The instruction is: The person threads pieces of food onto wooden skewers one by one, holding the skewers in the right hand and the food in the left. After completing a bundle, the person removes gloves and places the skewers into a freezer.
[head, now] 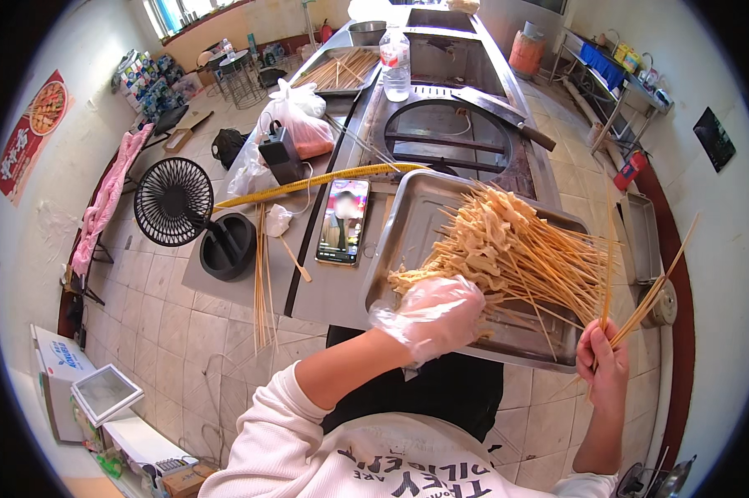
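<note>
Before me a metal tray (405, 224) holds a large heap of skewered food (489, 230), pale folded pieces on bamboo sticks. The food ends lie to the left and the bare stick ends fan out to the right. My left hand (440, 314), in a clear plastic glove, is over the tray's near side against the lowest food pieces; its fingertips are hidden, so its grip cannot be made out. Beyond the tray's right corner, my right hand (603, 355), ungloved, grips several thin bamboo skewers (645, 305) that spread upward in two groups.
Left of the tray lie a lit phone (343, 221), loose bamboo sticks (262, 274) and a black fan (174, 202). A cleaver (493, 109) rests across the stove (374, 149) near a water bottle (395, 65). Another tray of sticks (340, 70) stands further back.
</note>
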